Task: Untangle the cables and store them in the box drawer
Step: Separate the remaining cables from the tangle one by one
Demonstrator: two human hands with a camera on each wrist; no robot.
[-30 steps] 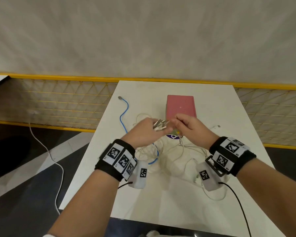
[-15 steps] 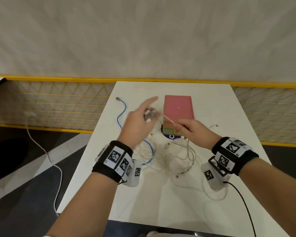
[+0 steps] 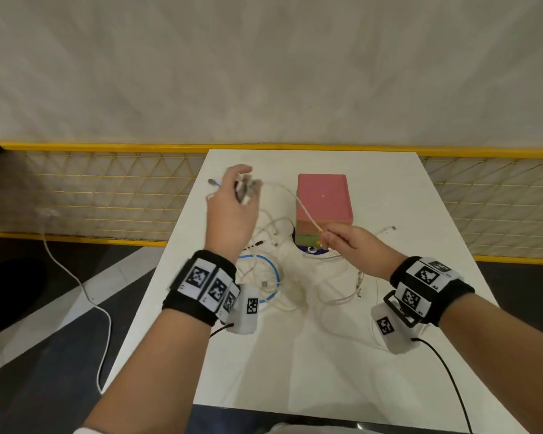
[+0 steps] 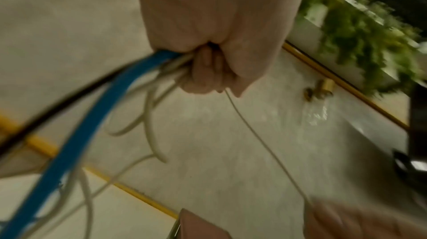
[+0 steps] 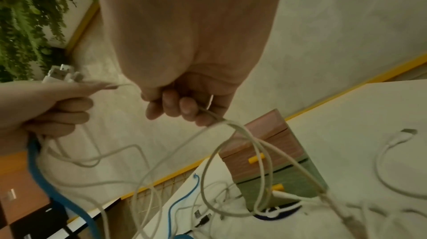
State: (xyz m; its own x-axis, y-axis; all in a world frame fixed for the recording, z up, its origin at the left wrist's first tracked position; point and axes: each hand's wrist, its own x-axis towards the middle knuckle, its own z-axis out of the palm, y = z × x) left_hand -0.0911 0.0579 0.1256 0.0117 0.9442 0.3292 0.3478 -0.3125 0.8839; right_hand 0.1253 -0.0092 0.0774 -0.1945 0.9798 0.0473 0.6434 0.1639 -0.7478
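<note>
A person's left hand (image 3: pixel 232 211), raised above the white table (image 3: pixel 420 324), is fisted around a bundle of white cables (image 4: pixel 150 107) and a blue cable (image 4: pixel 76 142), with plugs poking out above the fingers. The right hand (image 3: pixel 355 245), lower and just in front of the box, pinches a thin white cable (image 3: pixel 298 202) that stretches between the two hands. The pink-topped drawer box (image 3: pixel 323 198), with small yellow handles, stands closed behind the loose tangle lying on the table. Black-and-white square marker tags sit on both wristbands; no writing is readable.
</note>
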